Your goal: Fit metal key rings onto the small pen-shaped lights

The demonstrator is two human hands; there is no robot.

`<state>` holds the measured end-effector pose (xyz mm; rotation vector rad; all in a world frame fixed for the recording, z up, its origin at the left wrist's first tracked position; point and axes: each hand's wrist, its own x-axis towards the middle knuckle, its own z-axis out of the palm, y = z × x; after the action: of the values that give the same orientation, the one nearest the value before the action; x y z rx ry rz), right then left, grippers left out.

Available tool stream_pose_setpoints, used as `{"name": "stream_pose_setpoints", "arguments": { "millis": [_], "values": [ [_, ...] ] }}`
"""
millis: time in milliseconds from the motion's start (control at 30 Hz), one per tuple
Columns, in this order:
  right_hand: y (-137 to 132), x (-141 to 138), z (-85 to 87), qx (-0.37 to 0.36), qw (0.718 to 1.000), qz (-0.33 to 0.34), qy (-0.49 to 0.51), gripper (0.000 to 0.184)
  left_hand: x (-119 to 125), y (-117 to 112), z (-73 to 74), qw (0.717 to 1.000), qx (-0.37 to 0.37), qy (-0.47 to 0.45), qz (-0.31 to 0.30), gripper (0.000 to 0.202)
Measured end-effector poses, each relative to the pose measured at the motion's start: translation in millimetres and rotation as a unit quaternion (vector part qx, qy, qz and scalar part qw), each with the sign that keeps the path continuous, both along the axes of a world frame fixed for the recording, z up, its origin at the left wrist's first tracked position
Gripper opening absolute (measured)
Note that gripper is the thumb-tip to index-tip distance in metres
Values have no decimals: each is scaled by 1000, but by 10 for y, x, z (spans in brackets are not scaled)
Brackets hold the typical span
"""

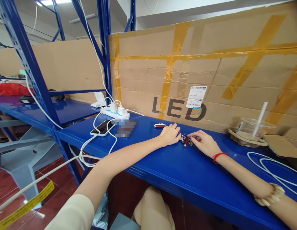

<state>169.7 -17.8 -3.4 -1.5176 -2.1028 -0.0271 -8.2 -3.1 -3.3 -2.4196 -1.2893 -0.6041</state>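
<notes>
Both my hands rest on a blue metal shelf (177,169) used as a table. Between them lies a small cluster of red and silver metal pieces (186,139). My left hand (170,134) lies knuckles up with fingers curled, its fingertips touching the cluster's left side. My right hand (204,142), a red string round its wrist, pinches the cluster's right side with thumb and forefinger. One more red and silver piece (159,125) lies apart, just behind my left hand.
A taped cardboard wall marked LED (210,70) closes the back. To the left lie a phone (102,127) on a white cable and a power strip (115,112). A plastic cup with a straw (253,129) stands at right, white cable loops (272,166) nearer.
</notes>
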Motion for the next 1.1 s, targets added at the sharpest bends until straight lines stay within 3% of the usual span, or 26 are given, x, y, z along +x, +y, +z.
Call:
{"name": "stream_pose_setpoints", "arguments": {
  "millis": [667,1100],
  "values": [
    [100,59,-92,8,1000,23,-18,25,-7,47,-32,999,-24,-20,-4,26],
    [40,7,-35,-10,1000,20,20,26,2,68,-56,999,-23,-27,9,28]
  ]
}}
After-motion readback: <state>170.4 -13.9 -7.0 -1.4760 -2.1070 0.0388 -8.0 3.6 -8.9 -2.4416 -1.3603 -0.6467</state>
